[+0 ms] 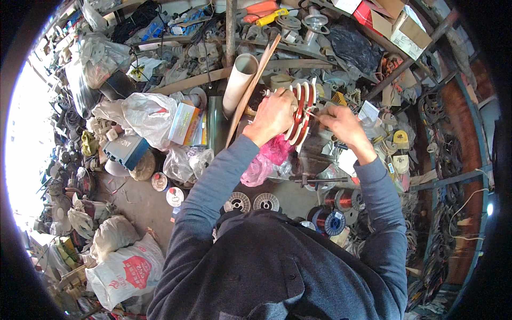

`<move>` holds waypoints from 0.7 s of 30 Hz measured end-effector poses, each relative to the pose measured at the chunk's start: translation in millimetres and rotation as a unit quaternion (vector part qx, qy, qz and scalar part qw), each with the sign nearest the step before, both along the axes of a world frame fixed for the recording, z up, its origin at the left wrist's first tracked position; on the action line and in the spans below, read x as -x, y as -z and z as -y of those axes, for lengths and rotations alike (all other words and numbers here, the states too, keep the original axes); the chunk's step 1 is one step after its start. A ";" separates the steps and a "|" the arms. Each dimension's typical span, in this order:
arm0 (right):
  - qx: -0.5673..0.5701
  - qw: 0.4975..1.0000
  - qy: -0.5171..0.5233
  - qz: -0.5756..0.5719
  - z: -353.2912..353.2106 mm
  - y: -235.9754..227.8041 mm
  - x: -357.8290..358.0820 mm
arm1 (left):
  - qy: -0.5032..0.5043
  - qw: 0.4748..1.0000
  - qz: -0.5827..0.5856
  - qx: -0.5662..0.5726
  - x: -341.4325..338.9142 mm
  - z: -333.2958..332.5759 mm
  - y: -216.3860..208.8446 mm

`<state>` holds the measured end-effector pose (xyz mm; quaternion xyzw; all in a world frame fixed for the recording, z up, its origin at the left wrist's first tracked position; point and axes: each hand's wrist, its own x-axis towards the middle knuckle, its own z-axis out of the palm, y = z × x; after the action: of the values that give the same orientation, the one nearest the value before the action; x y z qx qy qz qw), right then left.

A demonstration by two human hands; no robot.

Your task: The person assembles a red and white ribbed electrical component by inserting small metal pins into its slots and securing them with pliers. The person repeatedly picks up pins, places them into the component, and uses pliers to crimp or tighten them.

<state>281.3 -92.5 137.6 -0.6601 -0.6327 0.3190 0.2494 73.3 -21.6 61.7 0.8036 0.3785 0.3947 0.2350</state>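
Observation:
A winding former (302, 120) with pale curved flanges and reddish-brown copper wire in its slots is held up over the cluttered bench. My left hand (274, 114) curls round its left side, fingers closed against it. Close by on the right, my right hand (344, 127) pinches a thin piece that reaches to the windings; whether it is a wire end or a small tool I cannot tell. A pink plastic bag (274, 154) lies just below the former.
Left of my hands stand a pale tube (241, 82) and a wooden strip (255, 88). Wire spools (334, 223) and reels (236, 202) sit on the floor near me. Cartons (409, 33) rest on the shelf at the back right. A white sack (128, 274) is at lower left.

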 end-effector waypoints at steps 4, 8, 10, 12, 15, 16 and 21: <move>-0.108 0.972 -0.010 0.209 13.9 -26.1 9.9 | 0.005 0.999 0.005 0.039 7.3 -3.5 -0.1; -0.134 0.965 -0.001 0.224 6.0 -29.0 28.6 | 0.080 0.984 0.052 0.150 17.3 -11.4 -0.1; -0.158 0.968 -0.018 0.196 -1.1 -23.1 34.7 | 0.100 0.934 0.141 0.313 22.4 -9.7 0.8; -0.149 0.977 -0.030 0.151 -5.3 -16.3 36.9 | 0.140 0.867 0.259 0.401 24.4 -4.9 2.3; -0.134 0.982 -0.030 0.132 -5.6 -10.9 34.3 | 0.209 0.819 0.368 0.386 16.3 -0.3 4.2; -0.130 0.981 -0.020 0.140 -4.4 -10.7 32.8 | 0.203 0.782 0.432 0.400 9.3 -0.1 4.6; -0.115 0.982 -0.014 0.147 4.9 -12.8 31.9 | 0.154 0.863 0.350 0.329 -12.6 -8.5 7.3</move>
<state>249.5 -97.4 150.4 -0.6580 -0.7040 0.1469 0.2232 86.0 -13.1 54.4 0.5363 0.2505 0.4618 0.6606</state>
